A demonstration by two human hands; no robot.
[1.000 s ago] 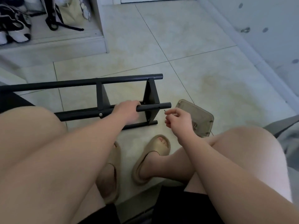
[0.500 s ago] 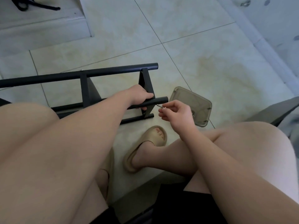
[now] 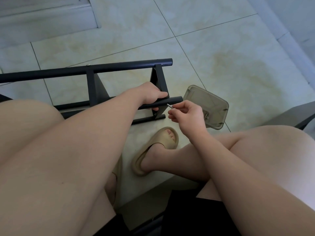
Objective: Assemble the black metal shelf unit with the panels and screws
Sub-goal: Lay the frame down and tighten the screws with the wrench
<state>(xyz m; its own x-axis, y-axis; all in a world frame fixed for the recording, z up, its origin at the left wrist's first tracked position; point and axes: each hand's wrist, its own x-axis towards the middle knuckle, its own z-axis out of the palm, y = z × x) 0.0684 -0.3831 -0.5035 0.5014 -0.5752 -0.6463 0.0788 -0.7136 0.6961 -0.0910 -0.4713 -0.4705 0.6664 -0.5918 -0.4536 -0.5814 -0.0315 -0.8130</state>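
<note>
While the black metal shelf frame is lying on its side on the tiled floor beyond the person's knees, the left hand is gripping its near tube beside the rightmost crosspiece, fingers curling around the bar. Just right of that tube's end, the right hand is pinching a small silver screw between thumb and fingertips, its tip pointing at the tube; whether they are touching cannot be told. Right of that hand a translucent tray is resting on the floor, and a tan sandal is sitting nearer.
</note>
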